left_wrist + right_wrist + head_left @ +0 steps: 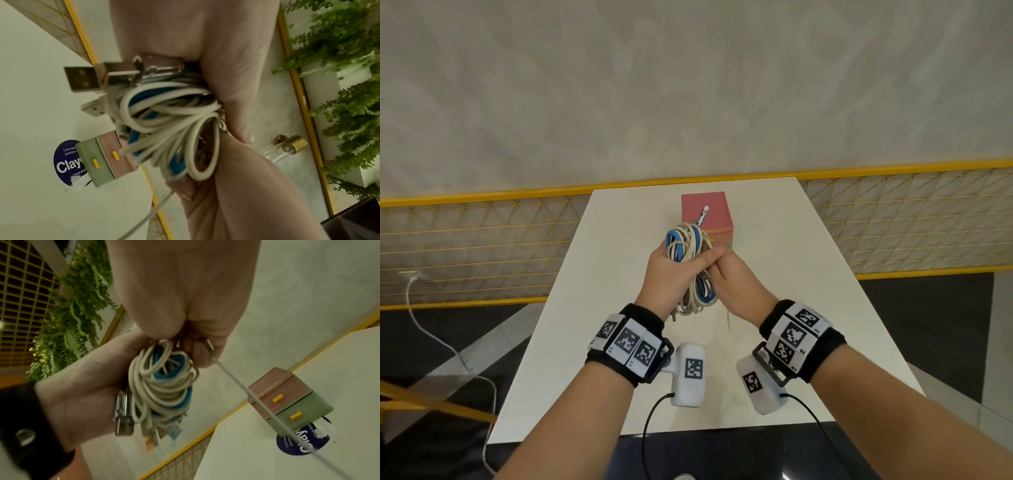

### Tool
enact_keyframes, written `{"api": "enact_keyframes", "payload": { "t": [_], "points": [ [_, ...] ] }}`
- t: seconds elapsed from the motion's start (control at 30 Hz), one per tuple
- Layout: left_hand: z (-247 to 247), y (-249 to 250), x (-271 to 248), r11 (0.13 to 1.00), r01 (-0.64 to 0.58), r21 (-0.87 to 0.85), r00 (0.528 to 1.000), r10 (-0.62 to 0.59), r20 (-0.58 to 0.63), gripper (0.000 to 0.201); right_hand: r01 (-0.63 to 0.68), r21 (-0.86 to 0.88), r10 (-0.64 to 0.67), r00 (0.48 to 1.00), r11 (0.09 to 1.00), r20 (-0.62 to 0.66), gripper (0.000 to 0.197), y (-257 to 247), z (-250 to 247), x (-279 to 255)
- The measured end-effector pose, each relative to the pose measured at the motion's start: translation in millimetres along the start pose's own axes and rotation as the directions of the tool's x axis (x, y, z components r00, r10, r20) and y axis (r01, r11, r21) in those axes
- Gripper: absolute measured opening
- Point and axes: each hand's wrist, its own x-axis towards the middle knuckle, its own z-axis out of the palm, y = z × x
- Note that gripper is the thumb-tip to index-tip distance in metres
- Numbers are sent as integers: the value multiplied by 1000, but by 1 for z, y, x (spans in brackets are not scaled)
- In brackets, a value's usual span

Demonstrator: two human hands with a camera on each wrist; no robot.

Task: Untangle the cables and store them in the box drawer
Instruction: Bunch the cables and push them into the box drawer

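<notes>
A tangled bundle of white, blue and grey cables is held up above the white table. My left hand grips the bundle round its middle, USB plugs sticking out below. My right hand pinches a thin white cable by its metal plug; the cable runs off taut. Behind the hands stands the small drawer box, pink over green, both yellow-handled drawers closed.
A blue round sticker lies on the table under the box. A yellow-framed mesh railing runs behind the table. Hanging green plants fill one wall. A white cord trails on the floor at left.
</notes>
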Motion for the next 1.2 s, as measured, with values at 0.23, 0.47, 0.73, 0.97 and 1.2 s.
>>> {"api": "enact_keyframes", "payload": {
  "t": [0.23, 0.47, 0.73, 0.97, 1.2],
  "points": [
    [-1, -3, 3, 999, 27, -23, 996, -29, -83, 30, -275, 251, 195, 933, 928, 303, 23, -12, -23, -4],
    [-11, 2, 13, 1000, 16, -19, 981, -19, -194, 27, -143, 135, 90, 936, 981, 340, 38, 0, -40, -13],
    [-22, 9, 19, 999, 5, -39, 987, -11, -163, 25, -143, -181, 173, 972, 973, 161, 19, 31, -32, -25],
    [-16, -4, 19, 998, 38, 48, 990, -31, -137, 30, -112, 57, 117, 988, 992, -98, 13, 30, -22, -18],
    [1, -14, 21, 1000, 22, -11, 990, -23, -140, 31, 55, -1, -54, 994, 999, -99, 28, 20, -13, -9]
  ]
}}
